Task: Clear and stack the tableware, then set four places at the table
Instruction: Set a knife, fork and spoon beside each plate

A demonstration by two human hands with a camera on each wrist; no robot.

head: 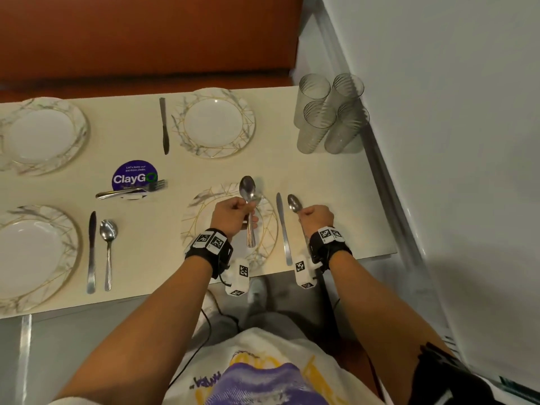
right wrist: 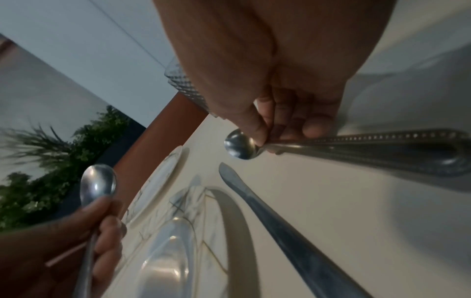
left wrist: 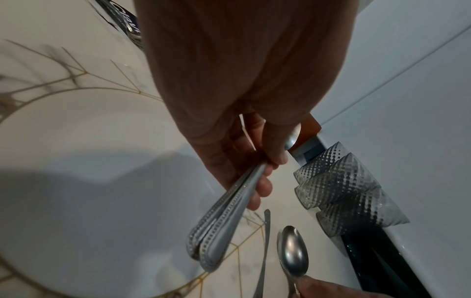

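Observation:
My left hand [head: 233,216] grips two beaded spoon handles [left wrist: 224,217] over the near right marbled plate [head: 201,209]; one spoon bowl [head: 248,188] points away from me. My right hand [head: 317,217] pinches a single spoon [head: 293,203] low over the table, just right of a knife [head: 283,229] that lies beside that plate. The right wrist view shows this spoon [right wrist: 356,149] held near its neck, with the knife [right wrist: 280,221] to its left. I cannot tell whether the spoon touches the table.
Three more plates are laid: far right [head: 181,124] with a knife [head: 164,124], far left [head: 43,135], near left [head: 32,252] with a knife [head: 92,252] and a spoon [head: 108,249]. Forks [head: 131,191] lie on a purple sticker [head: 134,173]. Several glasses [head: 330,112] stand by the wall.

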